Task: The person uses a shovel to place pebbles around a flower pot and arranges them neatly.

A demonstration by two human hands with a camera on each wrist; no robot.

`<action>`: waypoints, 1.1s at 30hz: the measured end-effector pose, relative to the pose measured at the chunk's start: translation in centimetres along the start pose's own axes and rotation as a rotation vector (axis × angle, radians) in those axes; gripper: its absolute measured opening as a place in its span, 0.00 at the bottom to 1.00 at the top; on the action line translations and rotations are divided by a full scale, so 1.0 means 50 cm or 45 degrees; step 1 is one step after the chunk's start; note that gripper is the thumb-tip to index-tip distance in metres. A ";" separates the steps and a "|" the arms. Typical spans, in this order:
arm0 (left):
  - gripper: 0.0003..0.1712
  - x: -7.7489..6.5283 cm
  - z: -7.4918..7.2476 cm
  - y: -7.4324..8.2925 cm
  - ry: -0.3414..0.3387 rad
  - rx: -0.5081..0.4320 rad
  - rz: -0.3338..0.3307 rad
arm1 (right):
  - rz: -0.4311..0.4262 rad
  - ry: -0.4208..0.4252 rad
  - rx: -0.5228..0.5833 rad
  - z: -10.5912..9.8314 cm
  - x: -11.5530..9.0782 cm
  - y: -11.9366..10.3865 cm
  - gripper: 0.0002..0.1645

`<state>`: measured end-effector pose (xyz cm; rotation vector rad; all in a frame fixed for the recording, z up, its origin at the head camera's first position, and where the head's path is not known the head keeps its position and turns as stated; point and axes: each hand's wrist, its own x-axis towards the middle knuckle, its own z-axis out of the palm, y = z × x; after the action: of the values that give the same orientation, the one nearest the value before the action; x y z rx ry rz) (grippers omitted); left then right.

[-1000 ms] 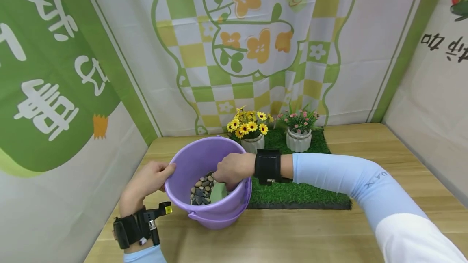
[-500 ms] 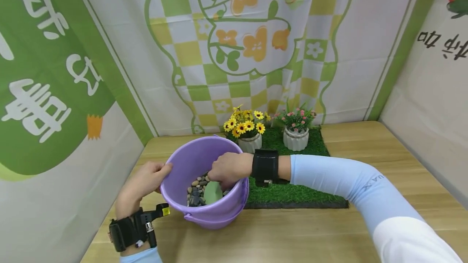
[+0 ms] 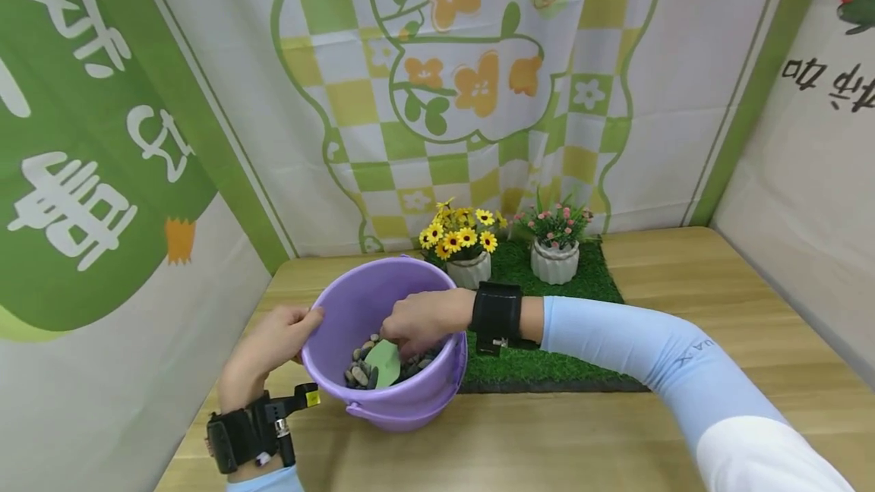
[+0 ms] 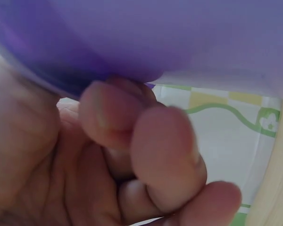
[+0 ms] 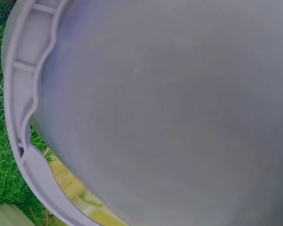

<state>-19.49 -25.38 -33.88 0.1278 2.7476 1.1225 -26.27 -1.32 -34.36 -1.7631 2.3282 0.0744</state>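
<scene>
A purple bucket [image 3: 362, 302] stands tilted toward me on the wooden table, with dark and pale pebbles [image 3: 358, 376] at its bottom. My left hand [image 3: 276, 340] pinches its left rim, thumb over the edge; the left wrist view shows curled fingers [image 4: 165, 155] under the rim. Reaching over the right rim, my right hand [image 3: 420, 320] is inside the bucket with fingers curled at a light green shovel [image 3: 384, 363], whose blade lies among the pebbles. Its handle is hidden by the hand. The right wrist view shows the bucket's outer wall [image 5: 155, 113] and handle [image 5: 19, 94].
An artificial grass mat [image 3: 547, 363] lies right of the bucket. On it stand a white pot of yellow flowers [image 3: 468, 268] and a white pot of pink flowers [image 3: 555, 260]. Printed cloth [image 3: 472, 158] hangs behind the table [image 3: 560, 439].
My right hand has shifted slightly left inside the bucket. The green blade has turned and moved left, and the pebbles around it have been rearranged. My left hand keeps its hold on the rim.
</scene>
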 end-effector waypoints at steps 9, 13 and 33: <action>0.25 0.008 0.003 0.001 -0.032 -0.014 0.027 | -0.003 0.072 0.085 0.003 -0.009 0.008 0.09; 0.24 0.009 0.003 -0.001 -0.045 -0.031 0.038 | 0.020 0.102 0.097 0.001 -0.014 0.007 0.10; 0.24 0.001 -0.003 -0.011 -0.111 -0.096 0.099 | 0.048 0.213 0.190 -0.021 -0.039 0.018 0.09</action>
<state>-19.57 -25.86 -34.16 0.2686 2.6411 1.2086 -26.77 0.61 -33.01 -1.7125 2.4106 -0.2434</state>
